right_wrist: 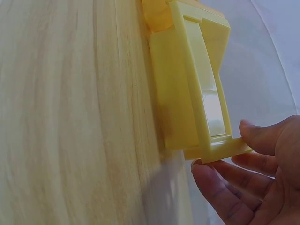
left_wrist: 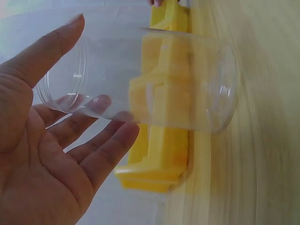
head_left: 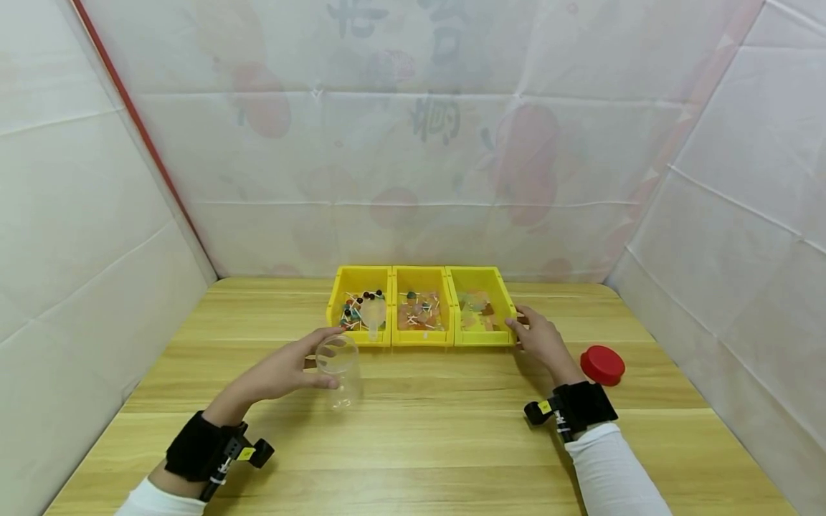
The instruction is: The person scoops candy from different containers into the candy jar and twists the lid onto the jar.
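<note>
1. Fingers of your left hand (head_left: 284, 373) lie loosely spread around a clear jar (head_left: 338, 367) at the bins' seven o'clock.
2. Yellow bins (head_left: 421, 307) sit mid-table.
3. Your right hand (head_left: 540, 342) pinches the rightmost bin's corner; red lid (head_left: 602, 364) at four o'clock.

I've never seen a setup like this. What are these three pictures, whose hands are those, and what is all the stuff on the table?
No machine here: a person wears three cameras, one on the head and one on each wrist, in black straps. The wide picture is the head view; the two close ones look along each hand.

On the wooden table stand three yellow bins side by side, holding lollipops and other sweets, with a clear funnel in the leftmost bin. A red lid lies at the right.

The left hand cradles a clear plastic jar with straight fingers. The right hand grips the corner of the rightmost bin.
</note>
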